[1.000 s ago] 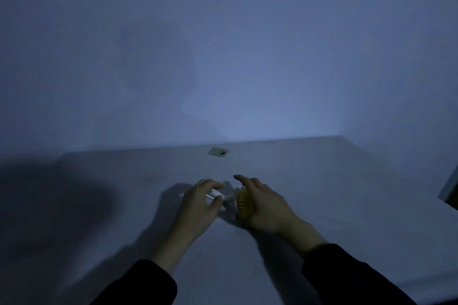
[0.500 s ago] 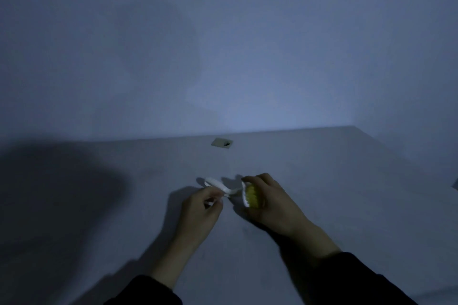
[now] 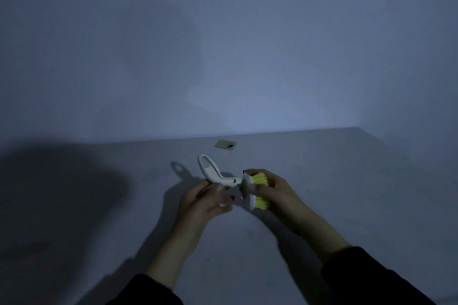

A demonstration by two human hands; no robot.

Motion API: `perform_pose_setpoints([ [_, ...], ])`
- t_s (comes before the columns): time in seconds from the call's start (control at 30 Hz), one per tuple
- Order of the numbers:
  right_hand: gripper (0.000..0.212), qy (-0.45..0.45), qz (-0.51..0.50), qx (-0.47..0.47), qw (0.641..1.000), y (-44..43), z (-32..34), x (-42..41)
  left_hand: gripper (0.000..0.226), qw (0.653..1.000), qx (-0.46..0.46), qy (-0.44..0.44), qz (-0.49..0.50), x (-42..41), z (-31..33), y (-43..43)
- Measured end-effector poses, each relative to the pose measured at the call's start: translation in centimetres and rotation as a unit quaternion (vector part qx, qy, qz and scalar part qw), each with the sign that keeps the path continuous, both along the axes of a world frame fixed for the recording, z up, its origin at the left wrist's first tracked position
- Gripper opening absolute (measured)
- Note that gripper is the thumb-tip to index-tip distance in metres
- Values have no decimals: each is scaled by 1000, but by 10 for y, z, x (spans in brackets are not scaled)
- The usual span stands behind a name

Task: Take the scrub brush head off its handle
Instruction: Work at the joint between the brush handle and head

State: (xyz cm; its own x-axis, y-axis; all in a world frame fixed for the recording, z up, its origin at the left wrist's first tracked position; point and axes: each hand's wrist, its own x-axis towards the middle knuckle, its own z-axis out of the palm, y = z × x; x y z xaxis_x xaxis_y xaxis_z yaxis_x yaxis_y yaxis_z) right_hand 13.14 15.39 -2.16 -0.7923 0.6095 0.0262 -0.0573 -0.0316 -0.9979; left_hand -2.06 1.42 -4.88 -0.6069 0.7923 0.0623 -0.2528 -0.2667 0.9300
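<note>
A scrub brush is held above the table between both hands. Its white handle (image 3: pixel 212 173) has a loop at the far end and points up and to the left. My left hand (image 3: pixel 205 202) grips the handle's lower part. The brush head (image 3: pixel 255 189) is a white disc with yellow bristles that face right. My right hand (image 3: pixel 277 192) wraps around the bristles and the disc's rim. Handle and head still meet at a thin white neck between my hands.
The pale table (image 3: pixel 347 193) runs back to a plain wall, and the light is dim. A small square tag (image 3: pixel 225 144) lies on the table near the wall. A dark shadow covers the table's left part.
Both hands have lifted the brush off the table and raised it. The handle's loop now sticks up clear of my left hand, and the yellow bristles show more.
</note>
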Motion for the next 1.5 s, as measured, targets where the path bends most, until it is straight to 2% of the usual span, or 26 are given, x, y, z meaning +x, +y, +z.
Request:
perform_pose_setpoints([
  [0.13,44,29,90,-145,985,-8,7,-3,40,995,73,-35,-55,-4,2,1],
  [0.2,45,26,124,-207,970,-10,8,-2,47,995,74,-16,-65,-5,4,2],
  [0.27,38,31,155,-268,950,-11,9,-2,46,996,62,8,-58,-4,8,3],
  [0.37,41,33,160,-298,940,-15,4,-10,52,996,61,39,-46,-4,11,2],
  [0.5,48,81,148,-288,943,-16,-8,-21,38,994,76,75,-26,-9,8,-2],
  [0.6,44,112,96,-220,964,-16,-16,-26,23,993,69,101,6,-7,8,0],
  [0.7,27,117,-46,-39,991,-18,-14,-24,29,991,40,116,59,-8,5,3],
  [0.77,11,118,-138,139,974,-17,-11,-20,28,991,25,109,70,-9,2,3],
  [0.8,7,114,-141,206,962,-18,-11,-18,27,992,16,103,73,-9,0,4],
  [0.83,13,100,-130,247,955,-20,-13,-17,25,993,7,94,78,-8,-3,4],
  [0.9,19,63,-95,260,959,-28,-14,-18,19,993,-8,85,86,-7,-5,5],
  [1.03,17,-1,-77,262,962,-32,-14,-18,20,989,-25,110,95,-4,-4,5],
  [1.17,12,-65,-23,346,936,-24,-8,-12,26,986,-26,141,84,-2,0,2],
  [1.27,12,-95,33,370,924,-18,-4,-5,24,986,-25,147,73,-2,1,1],
  [1.5,13,-130,26,429,894,-10,-10,-5,23,988,-33,145,39,-1,-5,4],
])
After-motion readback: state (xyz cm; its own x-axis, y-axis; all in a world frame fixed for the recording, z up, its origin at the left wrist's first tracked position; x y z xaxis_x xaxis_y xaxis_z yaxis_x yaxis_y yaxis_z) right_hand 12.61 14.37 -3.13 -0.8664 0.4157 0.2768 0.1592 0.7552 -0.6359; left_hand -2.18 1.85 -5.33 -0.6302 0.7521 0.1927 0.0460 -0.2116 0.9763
